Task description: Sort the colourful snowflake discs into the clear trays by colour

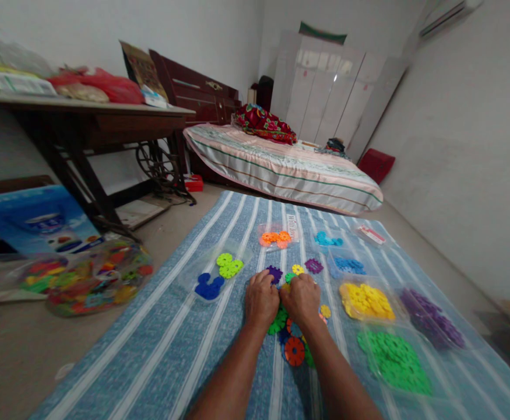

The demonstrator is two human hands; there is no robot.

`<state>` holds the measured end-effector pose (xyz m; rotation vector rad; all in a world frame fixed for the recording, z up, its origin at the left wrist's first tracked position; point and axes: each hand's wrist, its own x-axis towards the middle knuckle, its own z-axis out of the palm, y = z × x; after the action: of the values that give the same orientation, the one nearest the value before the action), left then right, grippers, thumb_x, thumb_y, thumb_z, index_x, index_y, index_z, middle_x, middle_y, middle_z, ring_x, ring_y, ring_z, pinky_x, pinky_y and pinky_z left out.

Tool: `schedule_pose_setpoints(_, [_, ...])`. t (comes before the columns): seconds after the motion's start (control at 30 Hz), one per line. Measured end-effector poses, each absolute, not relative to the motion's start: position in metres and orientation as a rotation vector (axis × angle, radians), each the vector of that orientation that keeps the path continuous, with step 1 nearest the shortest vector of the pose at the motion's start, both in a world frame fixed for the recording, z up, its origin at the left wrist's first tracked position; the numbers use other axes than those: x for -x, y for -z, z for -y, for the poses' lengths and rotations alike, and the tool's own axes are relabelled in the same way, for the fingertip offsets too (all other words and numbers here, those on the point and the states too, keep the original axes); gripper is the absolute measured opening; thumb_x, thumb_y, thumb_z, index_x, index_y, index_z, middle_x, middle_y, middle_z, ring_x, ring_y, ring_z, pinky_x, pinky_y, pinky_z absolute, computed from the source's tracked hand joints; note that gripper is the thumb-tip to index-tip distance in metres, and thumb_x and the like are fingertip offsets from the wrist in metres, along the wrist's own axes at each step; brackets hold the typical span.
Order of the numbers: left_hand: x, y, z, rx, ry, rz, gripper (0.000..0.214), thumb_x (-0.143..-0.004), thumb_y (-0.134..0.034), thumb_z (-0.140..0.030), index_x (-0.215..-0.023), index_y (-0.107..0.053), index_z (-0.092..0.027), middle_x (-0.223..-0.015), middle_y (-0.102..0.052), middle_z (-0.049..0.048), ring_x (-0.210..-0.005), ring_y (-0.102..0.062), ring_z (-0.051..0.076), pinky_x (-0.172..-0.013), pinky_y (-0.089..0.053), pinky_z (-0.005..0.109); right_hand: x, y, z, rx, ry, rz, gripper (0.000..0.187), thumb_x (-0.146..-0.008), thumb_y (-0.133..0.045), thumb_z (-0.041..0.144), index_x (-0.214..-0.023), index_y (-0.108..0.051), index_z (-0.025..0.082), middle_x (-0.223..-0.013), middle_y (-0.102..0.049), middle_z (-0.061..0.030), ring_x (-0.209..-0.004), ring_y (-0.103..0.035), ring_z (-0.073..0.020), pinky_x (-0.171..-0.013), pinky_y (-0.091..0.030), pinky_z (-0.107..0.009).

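My left hand (261,298) and my right hand (302,297) are side by side over a small pile of mixed plastic notched discs. Both have curled fingers, and what they grip, if anything, is hidden beneath them. A dark purple disc (274,273) lies just beyond my left fingertips. Past my right hand are a yellow disc (297,269) and a purple disc (313,266). Under my wrists the pile shows a green disc (277,322) and a large red-orange disc (294,351), with blue ones partly covered.
Clear tubs on the striped cloth (150,356) hold sorted discs: yellow (367,301), green (397,361), purple (432,318), blue (347,265), orange (275,238), and lime (229,266) with dark blue. Bags of mixed pieces (99,280) sit on the floor, left. A bed (281,163) stands beyond.
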<state>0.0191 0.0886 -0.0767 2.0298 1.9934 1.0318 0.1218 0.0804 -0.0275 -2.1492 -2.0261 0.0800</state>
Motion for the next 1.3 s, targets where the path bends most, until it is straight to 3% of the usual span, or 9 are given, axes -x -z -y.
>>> schedule_pose_setpoints(0.7, [-0.019, 0.076, -0.088, -2.01, -1.052, -1.966, 0.028, -0.077, -0.05, -0.008, -0.097, -0.068, -0.016, -0.117, -0.067, 0.0085, -0.111, -0.058, 0.022, -0.102, -0.045, 0.037, -0.121, 0.035, -0.081, 2.173, -0.109, 1.981, 0.028, -0.083, -0.049, 0.026, -0.094, -0.07, 0.01, -0.104, -0.066, -0.018, -0.106, -0.058, -0.0314, -0.084, -0.04, -0.039])
schedule_pose_setpoints(0.9, [-0.019, 0.076, -0.089, -1.98, -1.059, -1.958, 0.029, -0.077, -0.05, -0.007, -0.098, -0.068, -0.016, -0.116, -0.067, 0.009, -0.111, -0.058, 0.022, -0.102, -0.044, 0.038, -0.127, 0.043, -0.086, 2.069, -0.18, 1.866, 0.019, -0.077, -0.056, 0.023, -0.087, -0.07, 0.015, -0.096, -0.068, -0.0116, -0.098, -0.061, -0.0262, -0.08, -0.041, -0.032])
schedule_pose_setpoints(1.07, [-0.018, 0.077, -0.089, -1.967, -1.089, -1.955, 0.03, -0.077, -0.049, -0.007, -0.097, -0.068, -0.018, -0.115, -0.068, 0.0082, -0.11, -0.059, 0.022, -0.101, -0.045, 0.038, -0.13, 0.05, -0.085, 1.866, -0.257, 1.791, 0.011, -0.075, -0.058, 0.024, -0.07, -0.066, 0.019, -0.084, -0.069, -0.0062, -0.088, -0.062, -0.0208, -0.08, -0.043, -0.028])
schedule_pose_setpoints(1.3, [-0.018, 0.079, -0.089, -1.969, -1.106, -1.93, 0.028, -0.076, -0.051, -0.008, -0.096, -0.069, -0.017, -0.114, -0.068, 0.0087, -0.11, -0.06, 0.021, -0.101, -0.046, 0.036, -0.183, 0.03, -0.083, 1.658, -0.09, 1.585, 0.018, -0.078, -0.055, 0.032, -0.07, -0.064, 0.019, -0.1, -0.068, -0.0113, -0.097, -0.061, -0.0238, -0.09, -0.043, -0.036])
